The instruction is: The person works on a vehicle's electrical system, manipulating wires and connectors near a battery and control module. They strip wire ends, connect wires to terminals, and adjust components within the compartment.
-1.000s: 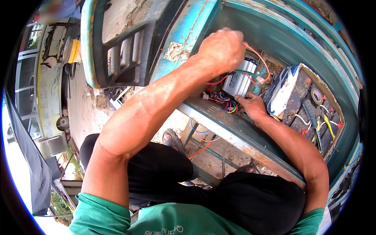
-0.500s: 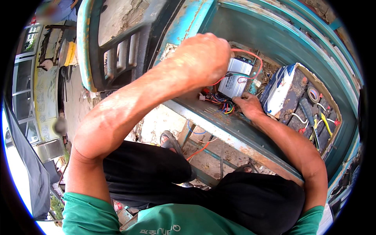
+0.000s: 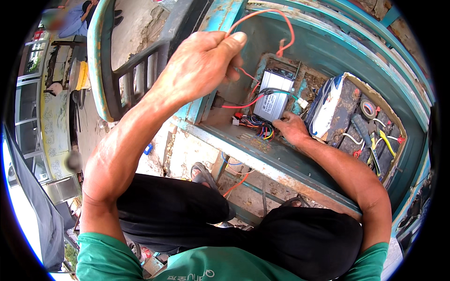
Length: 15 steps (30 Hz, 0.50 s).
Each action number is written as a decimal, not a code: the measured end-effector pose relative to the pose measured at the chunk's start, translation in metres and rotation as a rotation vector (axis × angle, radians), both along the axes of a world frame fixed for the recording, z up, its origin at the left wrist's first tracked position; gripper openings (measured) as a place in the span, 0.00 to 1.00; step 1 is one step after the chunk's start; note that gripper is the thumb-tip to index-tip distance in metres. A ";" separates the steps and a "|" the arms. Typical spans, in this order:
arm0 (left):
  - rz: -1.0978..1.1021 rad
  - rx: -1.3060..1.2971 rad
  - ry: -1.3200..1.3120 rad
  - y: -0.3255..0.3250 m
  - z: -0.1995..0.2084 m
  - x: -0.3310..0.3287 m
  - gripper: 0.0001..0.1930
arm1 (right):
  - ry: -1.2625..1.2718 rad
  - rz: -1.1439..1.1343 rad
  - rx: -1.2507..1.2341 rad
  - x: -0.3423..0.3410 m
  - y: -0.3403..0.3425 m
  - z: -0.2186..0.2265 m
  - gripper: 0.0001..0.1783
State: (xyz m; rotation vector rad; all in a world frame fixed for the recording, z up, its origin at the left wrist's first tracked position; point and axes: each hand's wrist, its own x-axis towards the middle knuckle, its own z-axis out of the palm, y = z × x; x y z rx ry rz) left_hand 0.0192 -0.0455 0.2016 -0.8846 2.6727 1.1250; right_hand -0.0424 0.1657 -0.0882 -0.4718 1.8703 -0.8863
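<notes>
Pinched between the thumb and fingers of my left hand (image 3: 206,61) is an orange-red wire (image 3: 289,28), which arcs up and to the right and ends in a bent tip. Inside the teal metal compartment (image 3: 323,51) lies a silver finned controller box (image 3: 274,96), tilted, with a bundle of coloured wires (image 3: 262,129) at its near end. My right hand (image 3: 291,129) rests by the box's near right corner, its fingertips against or just beside it; whether they grip it I cannot tell. A white connector (image 3: 302,103) on a green wire lies right of the box.
Right of the controller, a carton holds dark batteries (image 3: 337,126) with a tape roll (image 3: 369,109), a screwdriver (image 3: 360,126) and yellow-handled pliers (image 3: 388,143) on top. The compartment's rusty front rail (image 3: 262,166) runs before my knees. A person (image 3: 77,21) sits far left.
My left hand has moved left and away from the controller, drawing the orange-red wire up with it. The controller now shows more fully. My right hand has shifted slightly left.
</notes>
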 end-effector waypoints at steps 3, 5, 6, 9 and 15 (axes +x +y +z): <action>0.010 0.000 0.053 0.000 0.006 0.004 0.27 | -0.001 0.019 0.022 -0.001 0.000 -0.002 0.33; 0.033 0.052 0.106 0.003 0.010 0.004 0.27 | 0.003 -0.027 -0.005 0.000 0.003 -0.007 0.33; 0.047 0.040 0.102 0.002 0.012 0.004 0.27 | 0.004 -0.047 -0.021 0.001 0.002 -0.007 0.33; 0.082 0.021 0.124 -0.002 0.011 0.004 0.26 | 0.006 -0.050 -0.009 0.002 0.003 -0.005 0.32; 0.039 0.080 0.169 0.007 -0.001 -0.004 0.25 | 0.006 -0.022 0.049 0.004 0.002 0.001 0.27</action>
